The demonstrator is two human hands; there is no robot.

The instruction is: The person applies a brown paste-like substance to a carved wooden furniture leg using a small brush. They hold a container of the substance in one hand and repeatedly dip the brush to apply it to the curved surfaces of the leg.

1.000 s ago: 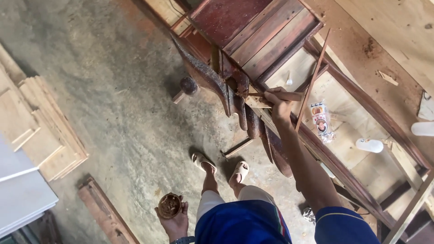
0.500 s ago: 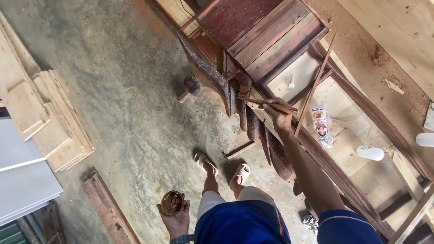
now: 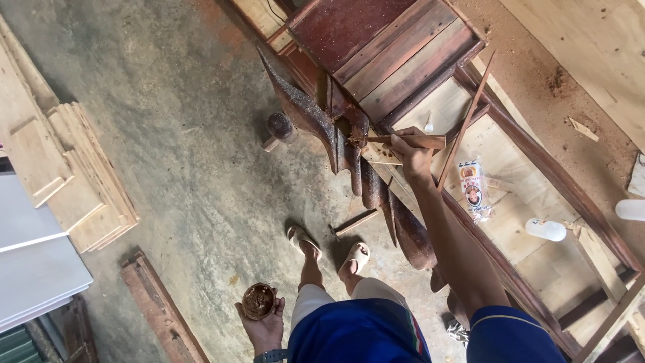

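a dusty grey concrete floor (image 3: 181, 154) fills the left of the view. on the right stands a large dark-red wooden frame (image 3: 403, 54) with pale plywood panels, and a row of dark carved wooden pieces (image 3: 349, 148) leans along its edge. pale cut boards (image 3: 74, 175) are stacked at far left. the person stands in light sandals (image 3: 329, 249) beside the carved pieces. the right hand (image 3: 411, 153) is curled tight round a flat wooden stick (image 3: 403, 142), its tip pressed to the top of the carved pieces. the left hand (image 3: 263, 326), low by the hip, cups a small round tin of brown paste (image 3: 259, 300) from beneath, fingers wrapped on its side. a white bottle (image 3: 545, 230) lies on the plywood.
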